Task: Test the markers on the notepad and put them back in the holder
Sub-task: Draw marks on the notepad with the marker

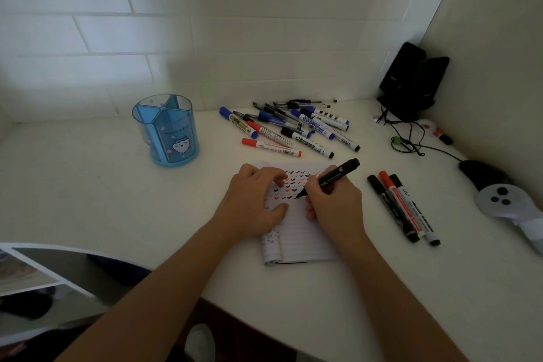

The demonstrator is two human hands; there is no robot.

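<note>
A small lined notepad [296,239] lies on the white desk, its upper half covered in rows of red, blue and black tick marks. My right hand [335,203] grips a black marker [332,178] with the tip touching the page. My left hand [255,200] lies flat on the notepad's left side, fingers spread, holding nothing. A pile of several markers and pens [289,126] lies behind the pad. Three capped markers [404,207] lie side by side to the right. The blue translucent holder [166,129] stands at the left with nothing visible in it.
Two black speakers [411,79] stand in the back right corner with tangled cables [407,138] in front. A black mouse [482,173] and a grey-white controller [505,203] lie at the right edge. A small red-tipped tube [437,132] rests by the wall.
</note>
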